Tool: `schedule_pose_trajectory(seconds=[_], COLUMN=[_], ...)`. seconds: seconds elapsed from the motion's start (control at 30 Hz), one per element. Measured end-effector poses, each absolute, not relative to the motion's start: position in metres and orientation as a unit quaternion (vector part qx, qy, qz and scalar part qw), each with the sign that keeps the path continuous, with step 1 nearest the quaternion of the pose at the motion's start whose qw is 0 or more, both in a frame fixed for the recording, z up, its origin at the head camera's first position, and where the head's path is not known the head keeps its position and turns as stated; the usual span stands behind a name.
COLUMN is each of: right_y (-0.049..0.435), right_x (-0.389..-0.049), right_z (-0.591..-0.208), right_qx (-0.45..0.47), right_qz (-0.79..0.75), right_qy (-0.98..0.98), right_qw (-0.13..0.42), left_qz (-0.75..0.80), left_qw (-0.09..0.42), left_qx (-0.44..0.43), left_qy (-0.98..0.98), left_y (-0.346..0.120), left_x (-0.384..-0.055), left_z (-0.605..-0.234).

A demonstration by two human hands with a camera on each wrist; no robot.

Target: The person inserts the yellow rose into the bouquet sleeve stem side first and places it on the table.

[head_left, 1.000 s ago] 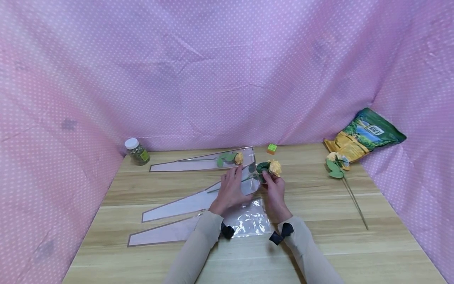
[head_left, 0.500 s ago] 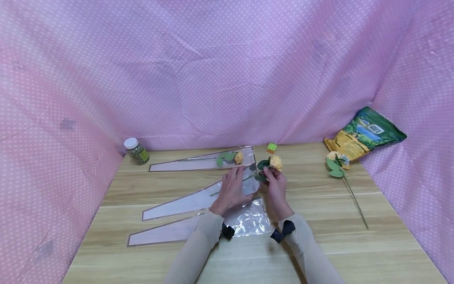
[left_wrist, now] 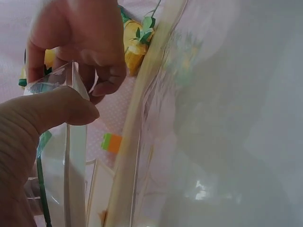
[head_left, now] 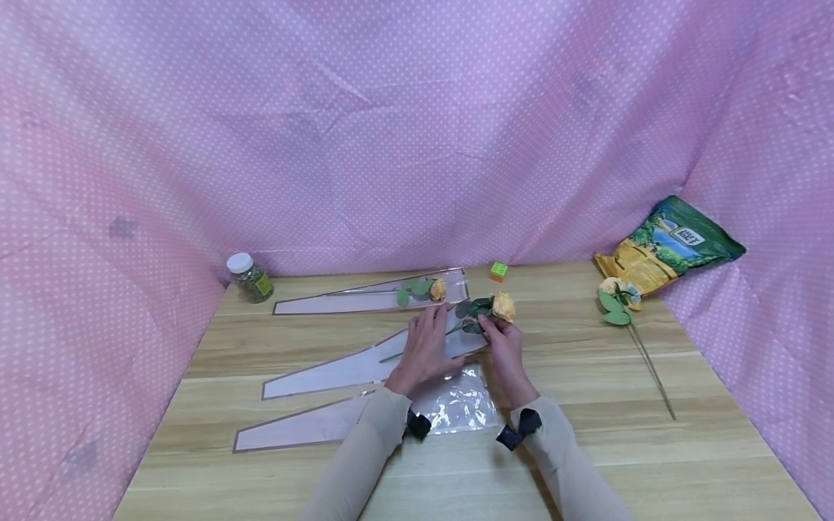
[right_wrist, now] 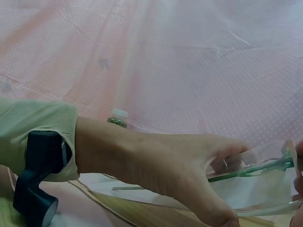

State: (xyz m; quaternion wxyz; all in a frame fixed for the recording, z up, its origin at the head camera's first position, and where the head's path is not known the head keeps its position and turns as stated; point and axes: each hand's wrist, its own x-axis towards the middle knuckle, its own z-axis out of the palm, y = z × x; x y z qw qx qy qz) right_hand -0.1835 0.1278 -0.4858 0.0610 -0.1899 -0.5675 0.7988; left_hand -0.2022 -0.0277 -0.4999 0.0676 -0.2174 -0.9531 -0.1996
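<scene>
In the head view, a yellow artificial rose [head_left: 504, 307] lies with its stem running left into a clear-fronted, white-backed flower sleeve [head_left: 319, 374]. My right hand [head_left: 508, 358] pinches the rose just below its bloom, by the sleeve's mouth. My left hand [head_left: 423, 351] holds the sleeve between thumb and fingers, as the left wrist view shows with the thumb [left_wrist: 71, 109] on the near side. Green leaves [head_left: 472, 327] sit at the mouth, partly behind the plastic. The right wrist view has the green stem [right_wrist: 255, 168] passing through the left hand's grasp.
Behind lies another sleeve [head_left: 306, 305] holding a rose [head_left: 437, 290]. A third sleeve [head_left: 293, 428] is under the left forearm. At right are a loose rose [head_left: 615, 304] and a green-yellow bag [head_left: 677, 242]. A jar [head_left: 253, 282] and small block [head_left: 498, 271] stand at the back.
The rose's leaves have shifted left, further into the sleeve's mouth. My right hand has moved slightly with the bloom; the left hand has stayed nearly in place.
</scene>
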Motion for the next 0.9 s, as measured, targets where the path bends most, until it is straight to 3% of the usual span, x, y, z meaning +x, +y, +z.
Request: schedule_pose_trajectory(seconds=[0.23,0.47,0.9], right_y=[0.137,0.139,0.152], right_x=[-0.184,-0.18,-0.176], right_z=[-0.491,-0.492,-0.489], right_qx=[-0.193,-0.175,-0.089], right_qz=[0.806,0.812,0.869], right_qy=[-0.557,-0.557,-0.487], right_qw=[0.053,0.003,0.008], left_qz=[-0.205,-0.207,-0.223], left_qw=[0.068,0.076,0.074], left_qx=[-0.224,-0.23,-0.216], left_qy=[-0.95,-0.948,-0.948], left_y=[-0.028,-0.028,-0.03], left_x=[-0.203,-0.203,-0.201], left_z=[-0.502,-0.503,-0.499])
